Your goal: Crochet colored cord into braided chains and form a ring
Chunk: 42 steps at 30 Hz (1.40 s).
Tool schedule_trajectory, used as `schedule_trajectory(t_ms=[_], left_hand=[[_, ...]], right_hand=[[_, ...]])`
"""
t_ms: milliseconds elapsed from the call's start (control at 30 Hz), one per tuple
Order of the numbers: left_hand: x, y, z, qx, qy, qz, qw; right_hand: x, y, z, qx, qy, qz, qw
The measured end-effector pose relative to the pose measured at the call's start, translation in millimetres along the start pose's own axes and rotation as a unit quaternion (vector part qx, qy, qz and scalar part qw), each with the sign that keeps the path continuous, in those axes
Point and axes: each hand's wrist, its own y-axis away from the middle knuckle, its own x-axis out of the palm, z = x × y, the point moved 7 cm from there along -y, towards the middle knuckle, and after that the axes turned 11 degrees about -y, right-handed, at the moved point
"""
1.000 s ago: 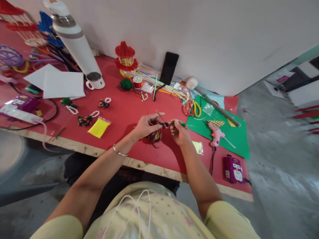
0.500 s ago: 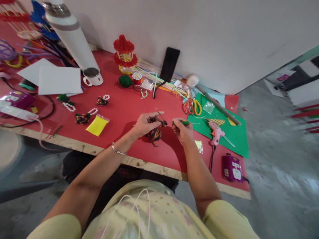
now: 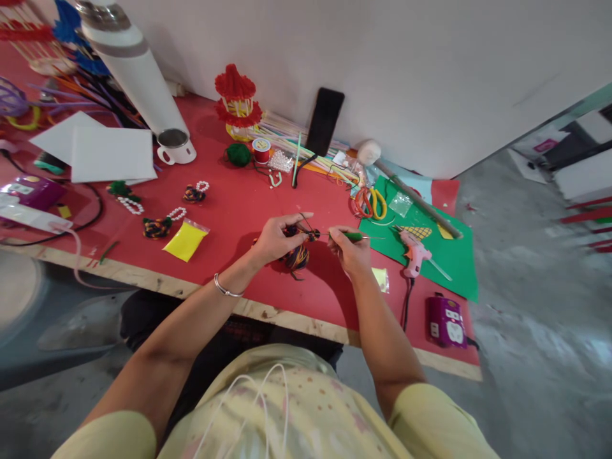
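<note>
Above the red tabletop my left hand [image 3: 278,238] is closed around a small piece of dark multicoloured yarn work [image 3: 313,235], a strand running up over the fingers. Below that hand lies a bundle of the same black, orange and blue yarn [image 3: 297,258]. My right hand [image 3: 351,250] pinches a green-handled crochet hook [image 3: 354,236]. One thin metal end points left at the yarn work, close to its edge; whether it passes through a loop is too small to tell. The other end sticks out to the right.
Left of my hands lie yarn pieces with white bead loops [image 3: 157,227] and a yellow packet [image 3: 186,240]. Scissors [image 3: 370,203], a pink glue gun [image 3: 415,252] and green sheet [image 3: 444,261] are at right. A phone [image 3: 325,121] leans on the wall; a white mug [image 3: 178,148] stands left.
My right hand has shifted slightly left, bringing the hook's tip up to the yarn work. My left hand stays nearly still, holding the yarn. The whole view has moved a little.
</note>
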Motion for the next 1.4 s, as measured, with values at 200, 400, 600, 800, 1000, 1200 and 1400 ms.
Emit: schedule_trajectory(t_ms=[200,400,600,800,1000,1200,1400], left_hand=[[-1.2,0.1,4.1,0.01,-0.019,-0.02,1.0],[-8.0,-2.3,8.1,0.012,-0.04,-0.067,0.997],[-7.8,-2.3,10.6,-0.043,0.028,-0.065,0.997],[0.0,-0.9,6.0,-0.053,0.1,-0.034,0.993],[1.7,-0.5,7.9,-0.088,0.175,-0.029,0.98],[6.4,2.3,9.4,-0.148,0.284,-0.001,0.947],[9.8,3.9,10.1,-0.205,0.35,0.069,0.911]], right_hand=[[2.7,3.3,3.7,-0.034,0.029,-0.008,0.999],[24.9,21.9,31.4,-0.241,0.229,0.084,0.939],[46.1,41.8,32.2,-0.367,0.32,0.211,0.848],[49.9,44.6,39.0,-0.432,0.381,0.167,0.8],[49.9,45.7,34.7,-0.443,0.368,0.172,0.799],[49.8,50.4,36.0,-0.471,0.355,0.159,0.792],[52.2,53.8,41.1,-0.485,0.318,0.167,0.797]])
